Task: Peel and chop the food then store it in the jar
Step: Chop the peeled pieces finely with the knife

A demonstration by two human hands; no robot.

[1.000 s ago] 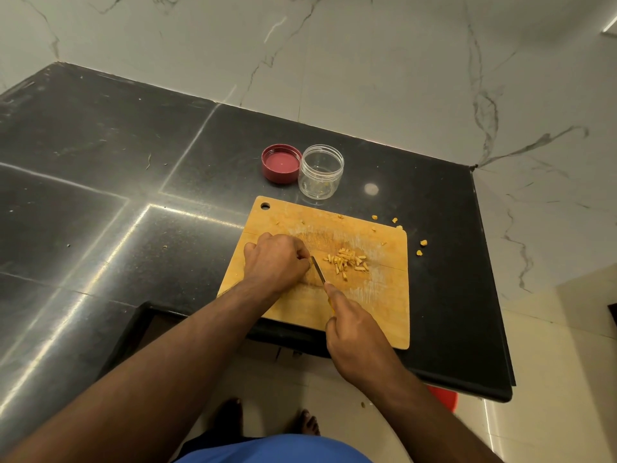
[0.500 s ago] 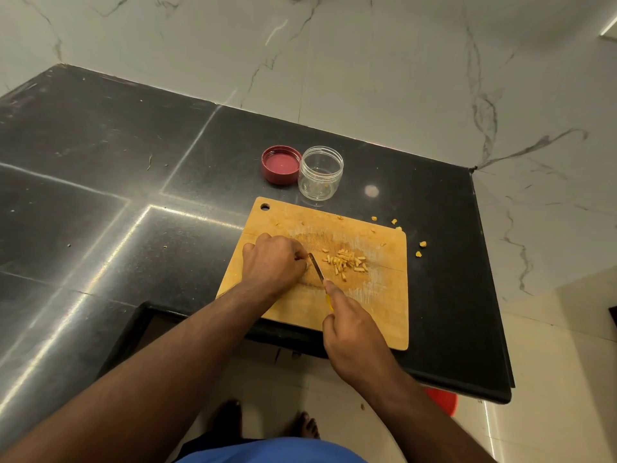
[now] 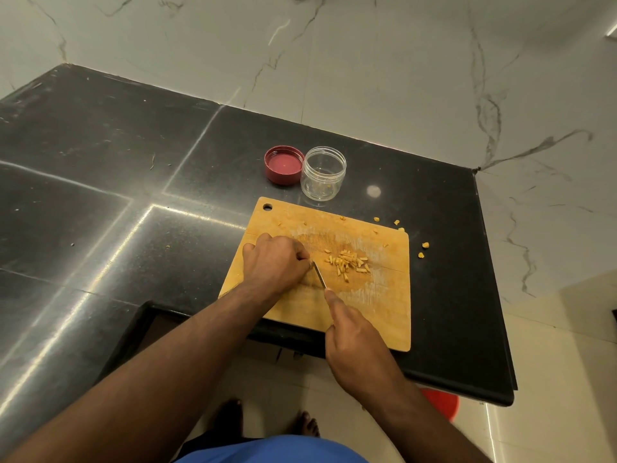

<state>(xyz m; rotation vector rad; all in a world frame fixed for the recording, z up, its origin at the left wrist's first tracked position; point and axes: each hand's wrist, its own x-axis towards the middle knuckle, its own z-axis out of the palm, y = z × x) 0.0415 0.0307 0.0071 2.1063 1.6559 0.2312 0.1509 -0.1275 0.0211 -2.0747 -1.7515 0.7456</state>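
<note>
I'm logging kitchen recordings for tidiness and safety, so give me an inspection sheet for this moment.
Surface: black stone counter, glossy, pale seams.
Job's things: wooden cutting board overhangs the counter's near edge; pile of small yellow chopped pieces at its middle; clear plastic jar open beyond it, a few bits inside; red screw lid upturned left of the jar.
Clutter: stray yellow bits on the counter off the board's right edge.
Hands: left hand curled, knuckles up, at the blade; right hand grips the knife.
Cables: nothing seen.
Surroundings: white marble wall; red object on the floor.
</note>
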